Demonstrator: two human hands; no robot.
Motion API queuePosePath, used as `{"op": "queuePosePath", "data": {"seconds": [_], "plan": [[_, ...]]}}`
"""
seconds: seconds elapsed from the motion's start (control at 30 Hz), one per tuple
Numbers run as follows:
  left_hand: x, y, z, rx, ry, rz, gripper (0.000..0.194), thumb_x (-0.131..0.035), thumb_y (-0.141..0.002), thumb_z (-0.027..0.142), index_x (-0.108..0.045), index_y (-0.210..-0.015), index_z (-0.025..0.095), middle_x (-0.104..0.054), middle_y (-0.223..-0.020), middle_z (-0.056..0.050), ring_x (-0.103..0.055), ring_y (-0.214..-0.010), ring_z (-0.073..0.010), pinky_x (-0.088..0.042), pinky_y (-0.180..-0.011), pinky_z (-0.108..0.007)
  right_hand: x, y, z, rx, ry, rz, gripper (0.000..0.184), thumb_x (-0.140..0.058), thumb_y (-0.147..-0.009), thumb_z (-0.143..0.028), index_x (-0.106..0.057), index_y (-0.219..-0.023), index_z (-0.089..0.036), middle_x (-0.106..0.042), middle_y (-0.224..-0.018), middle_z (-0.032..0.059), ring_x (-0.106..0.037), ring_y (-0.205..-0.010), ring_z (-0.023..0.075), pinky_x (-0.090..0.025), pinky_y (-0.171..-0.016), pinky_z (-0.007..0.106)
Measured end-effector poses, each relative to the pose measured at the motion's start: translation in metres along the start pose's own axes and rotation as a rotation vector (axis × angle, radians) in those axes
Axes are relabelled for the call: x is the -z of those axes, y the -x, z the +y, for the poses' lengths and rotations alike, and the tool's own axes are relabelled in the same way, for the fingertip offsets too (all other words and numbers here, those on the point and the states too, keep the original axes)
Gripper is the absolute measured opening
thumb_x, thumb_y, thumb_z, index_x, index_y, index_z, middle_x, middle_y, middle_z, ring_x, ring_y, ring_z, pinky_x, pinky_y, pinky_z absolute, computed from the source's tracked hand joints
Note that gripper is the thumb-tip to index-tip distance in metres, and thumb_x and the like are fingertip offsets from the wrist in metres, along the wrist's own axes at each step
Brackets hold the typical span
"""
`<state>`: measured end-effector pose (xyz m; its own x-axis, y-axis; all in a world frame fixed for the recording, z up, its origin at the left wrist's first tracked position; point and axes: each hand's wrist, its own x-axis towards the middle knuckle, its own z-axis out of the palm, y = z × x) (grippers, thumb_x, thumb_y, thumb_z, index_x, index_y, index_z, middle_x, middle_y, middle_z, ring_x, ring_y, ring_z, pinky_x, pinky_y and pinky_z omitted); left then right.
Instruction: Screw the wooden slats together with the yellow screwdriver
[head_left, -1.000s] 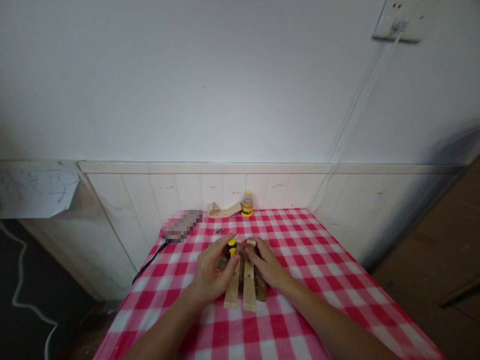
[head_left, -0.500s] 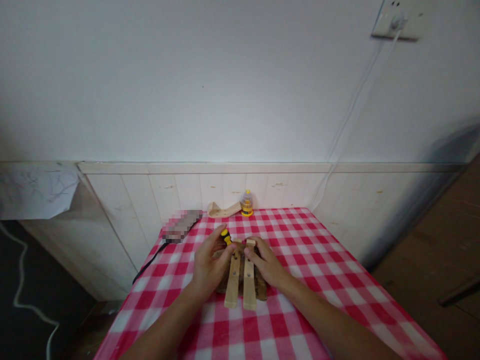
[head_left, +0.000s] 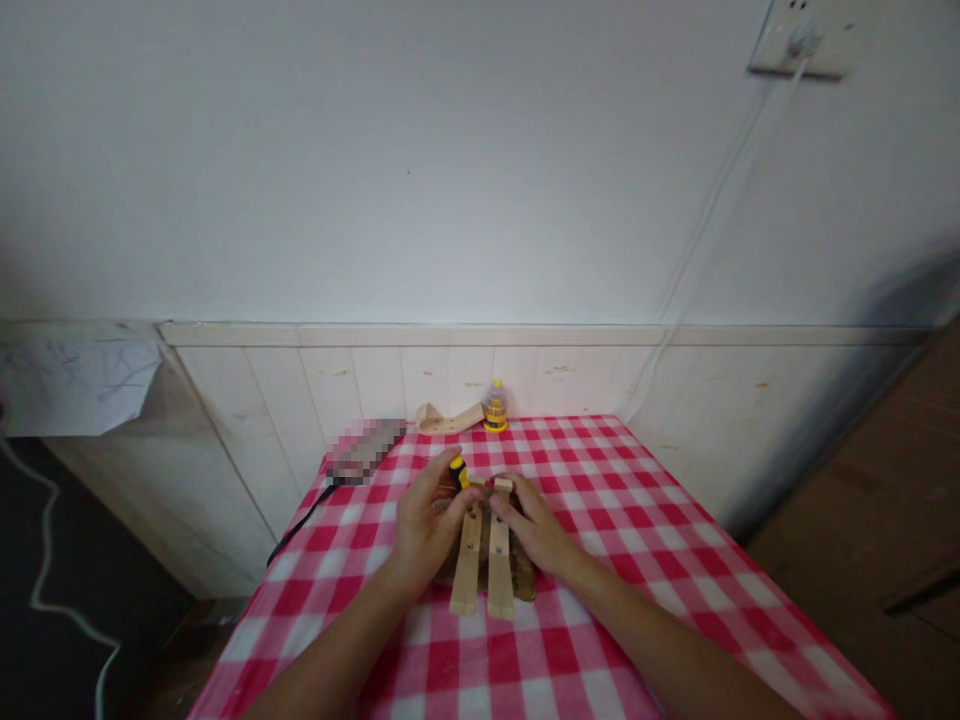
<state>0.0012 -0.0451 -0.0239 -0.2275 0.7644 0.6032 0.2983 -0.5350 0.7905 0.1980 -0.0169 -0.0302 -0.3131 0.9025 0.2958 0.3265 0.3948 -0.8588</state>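
Observation:
In my left hand (head_left: 427, 510) is a screwdriver with a yellow and black handle (head_left: 459, 473), its lower end over the left one of two pale wooden pieces (head_left: 466, 580). My right hand (head_left: 531, 525) grips the far part of the right wooden piece (head_left: 500, 575), thumb on top. Screws show partway along both pieces, which lie side by side on a brown, worn-looking block or board (head_left: 523, 582). The screwdriver's tip is too small to make out.
A red and white checked cloth (head_left: 585, 640) covers the table. At the back stand a bent wooden piece (head_left: 448, 420) and a yellow-based clear container (head_left: 495, 408). A blurred-out object with a black strap (head_left: 300, 522) lies back left. A white cable (head_left: 694, 240) hangs from a wall socket.
My left hand and the screwdriver handle have shifted slightly to the right, and the handle is tilted a little differently. My right hand stays on the right wooden piece.

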Motion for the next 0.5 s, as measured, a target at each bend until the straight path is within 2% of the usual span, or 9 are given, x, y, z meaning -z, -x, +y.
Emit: {"op": "queuePosePath", "data": {"seconds": [0.17, 0.3, 0.5], "plan": [[0.0039, 0.0004, -0.0020, -0.081, -0.042, -0.078, 0.049, -0.076, -0.097, 0.039, -0.068, -0.143, 0.023, -0.081, -0.118, -0.009, -0.079, -0.096, -0.0218, -0.066, -0.088, -0.035, 0.0010, -0.0001, -0.0012, 0.012, 0.003, 0.004, 0.026, -0.061, -0.102, -0.048, -0.065, -0.114, -0.025, -0.071, -0.116, 0.0080, -0.065, -0.113, 0.0293, -0.051, -0.102, 0.045], [0.0052, 0.0003, 0.0005, -0.135, -0.066, -0.081, 0.049, -0.074, -0.099, 0.037, -0.067, -0.145, 0.022, -0.081, -0.120, -0.011, -0.079, -0.098, -0.0219, -0.066, -0.088, -0.035, 0.0012, 0.0001, -0.0020, 0.000, -0.005, -0.001, 0.028, -0.060, -0.103, -0.050, -0.065, -0.114, -0.024, -0.071, -0.116, 0.0084, -0.065, -0.112, 0.0289, -0.051, -0.102, 0.046], [0.0045, 0.0018, -0.0003, -0.109, -0.069, -0.091, 0.053, -0.073, -0.099, 0.040, -0.064, -0.148, 0.020, -0.081, -0.120, -0.012, -0.079, -0.096, -0.0222, -0.066, -0.089, -0.036, 0.0001, 0.0000, -0.0006, -0.008, -0.019, -0.003, 0.028, -0.060, -0.103, -0.050, -0.065, -0.115, -0.025, -0.071, -0.117, 0.0083, -0.066, -0.114, 0.0290, -0.052, -0.102, 0.046]]}}
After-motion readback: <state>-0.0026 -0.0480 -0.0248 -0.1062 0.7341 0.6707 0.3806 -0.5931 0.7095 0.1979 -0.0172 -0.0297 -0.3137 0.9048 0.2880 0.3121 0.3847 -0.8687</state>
